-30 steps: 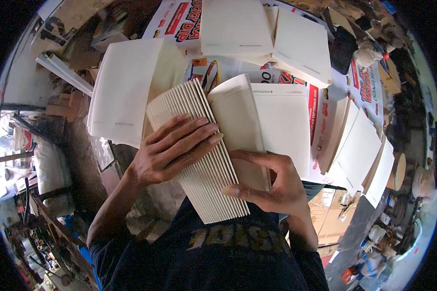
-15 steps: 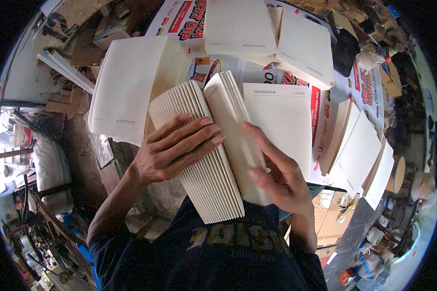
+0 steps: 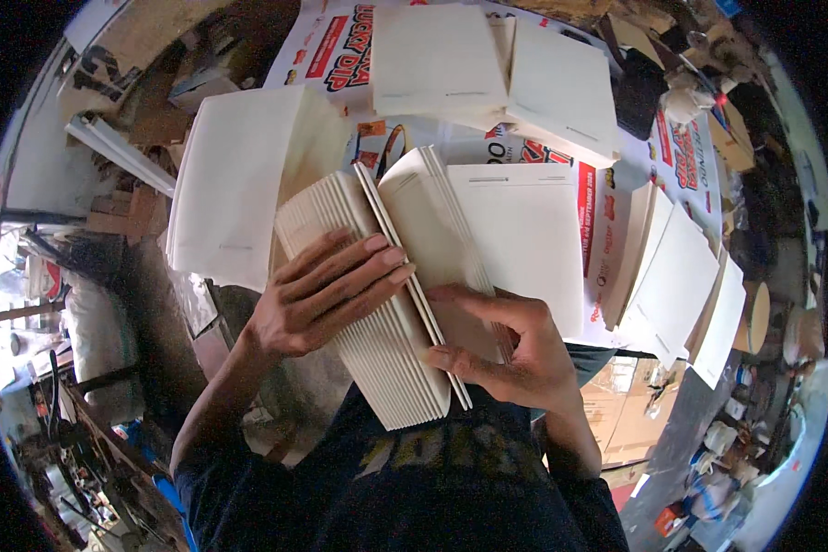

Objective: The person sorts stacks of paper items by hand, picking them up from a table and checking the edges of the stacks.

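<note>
Your left hand point(image 3: 327, 294) holds the folded stack point(image 3: 396, 382) in front of your torso, fingers together across its top. Right hand point(image 3: 524, 354): thumb and forefinger parted, at a loose leaf pair point(image 3: 371, 198) beside the right-hand bundle point(image 3: 437, 216); can't tell from here if it's pinched. Step reads as splitting leaves off the stack. Next move calls for firm left pressure and a light right thumb. Further out: paper piles point(image 3: 437, 55) on the printed banner point(image 3: 593, 285). Cartons point(image 3: 621, 414) low right, contents not visible.
</note>
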Available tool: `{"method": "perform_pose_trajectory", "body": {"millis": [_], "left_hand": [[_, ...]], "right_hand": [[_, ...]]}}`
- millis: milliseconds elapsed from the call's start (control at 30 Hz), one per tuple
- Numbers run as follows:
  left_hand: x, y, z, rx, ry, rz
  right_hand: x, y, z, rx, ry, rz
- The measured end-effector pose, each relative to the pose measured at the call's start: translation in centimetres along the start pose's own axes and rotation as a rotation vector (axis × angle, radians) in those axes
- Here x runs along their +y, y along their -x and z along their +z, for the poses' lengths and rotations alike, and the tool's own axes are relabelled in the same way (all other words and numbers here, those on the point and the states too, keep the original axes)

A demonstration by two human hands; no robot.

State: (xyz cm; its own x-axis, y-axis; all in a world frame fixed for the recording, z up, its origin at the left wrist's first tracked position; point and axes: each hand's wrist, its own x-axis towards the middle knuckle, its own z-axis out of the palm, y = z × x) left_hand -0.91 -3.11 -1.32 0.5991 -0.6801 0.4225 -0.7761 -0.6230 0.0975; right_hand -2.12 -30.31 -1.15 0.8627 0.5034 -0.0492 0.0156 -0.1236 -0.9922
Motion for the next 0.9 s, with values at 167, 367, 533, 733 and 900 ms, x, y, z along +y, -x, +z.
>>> {"method": "perform_pose_trajectory", "body": {"millis": [167,367,533,733,900], "left_hand": [[-0.7,-0.2,0.2,0.058,0.027,0.089],[-1.1,-2.7,-0.4,-0.017,0.053,0.230],[-0.8,-2.6,-0.1,-0.014,0.085,0.199],[-0.9,-3.0,-0.4,-0.001,0.069,0.198],[-2.2,-3.6,-0.2,-0.032,0.086,0.231]], "right_hand": [[-2.3,-0.4,0.5,0.173,0.171,-0.092],[-3.3,-0.2,1.2,0.226,0.433,0.146],[0.0,3.0,-4.1,0.424,-0.095,0.091],[9.0,3.0,-9.5,0.573,0.164,0.035],[2.8,1.5,-6.7,0.622,0.529,0.202]]}}
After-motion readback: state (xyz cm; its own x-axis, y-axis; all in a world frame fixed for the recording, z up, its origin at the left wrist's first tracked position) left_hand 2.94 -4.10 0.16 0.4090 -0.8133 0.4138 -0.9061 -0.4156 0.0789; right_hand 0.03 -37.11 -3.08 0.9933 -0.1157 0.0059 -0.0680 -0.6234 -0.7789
